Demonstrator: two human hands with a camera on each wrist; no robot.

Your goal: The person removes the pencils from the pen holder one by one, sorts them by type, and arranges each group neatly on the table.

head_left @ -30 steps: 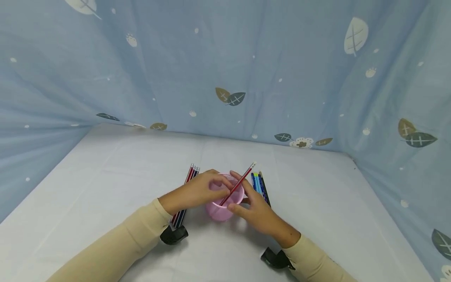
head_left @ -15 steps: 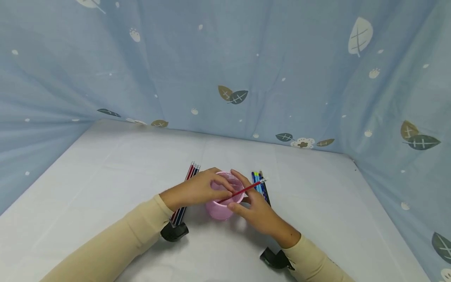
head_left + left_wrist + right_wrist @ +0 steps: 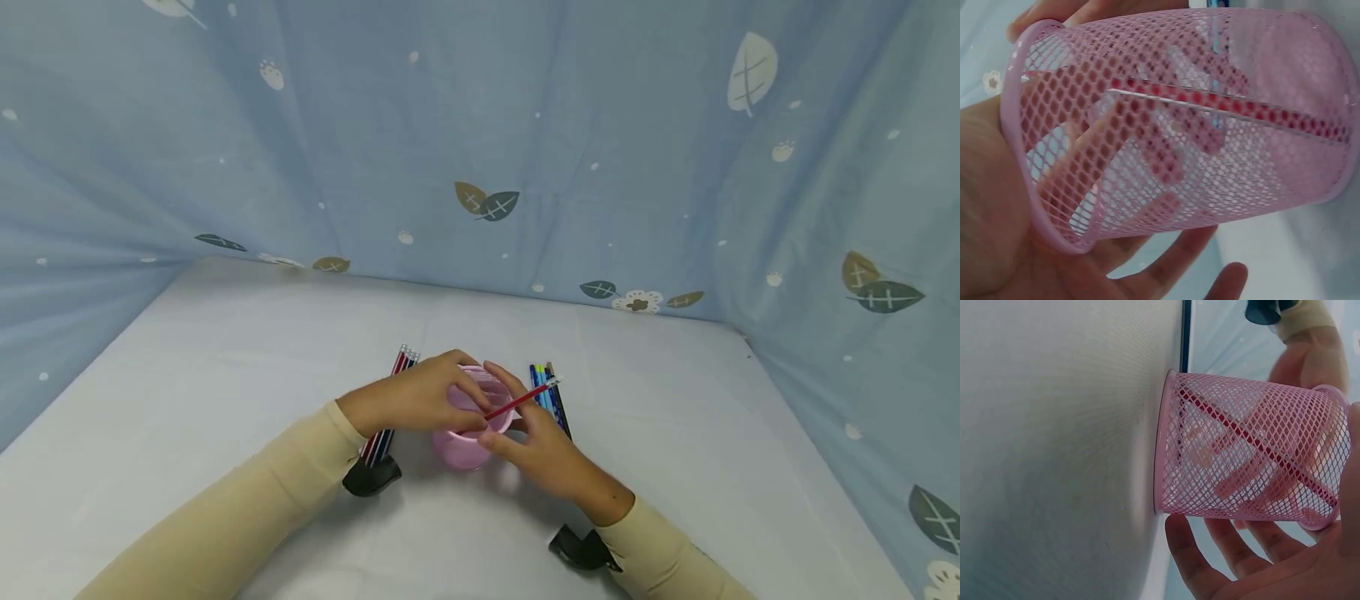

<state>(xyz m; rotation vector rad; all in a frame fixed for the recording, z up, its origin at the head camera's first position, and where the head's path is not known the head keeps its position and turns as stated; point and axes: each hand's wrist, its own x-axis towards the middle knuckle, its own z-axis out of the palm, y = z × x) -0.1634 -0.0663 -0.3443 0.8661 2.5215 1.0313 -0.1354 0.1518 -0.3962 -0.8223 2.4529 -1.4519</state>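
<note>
one pink mesh cup (image 3: 468,442) mid-table, one red pencil (image 3: 517,402) leaning inside it, left hand (image 3: 408,402) fingers curled over the rim, right hand (image 3: 542,442) cupping its side with relaxed fingers, two pencil bundles (image 3: 386,408) flanking it

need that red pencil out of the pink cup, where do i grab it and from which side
Pinch the red pencil on its upper end, which leans out over the right rim of the pink mesh cup. Come from above right; the lower part sits inside the mesh.

- Cup (image 3: 467,433) is flanked by pencils (image 3: 390,412) at 9 o'clock and pens (image 3: 546,393) at 3 o'clock.
- Table (image 3: 225,350) lies open toward 12 o'clock.
</note>
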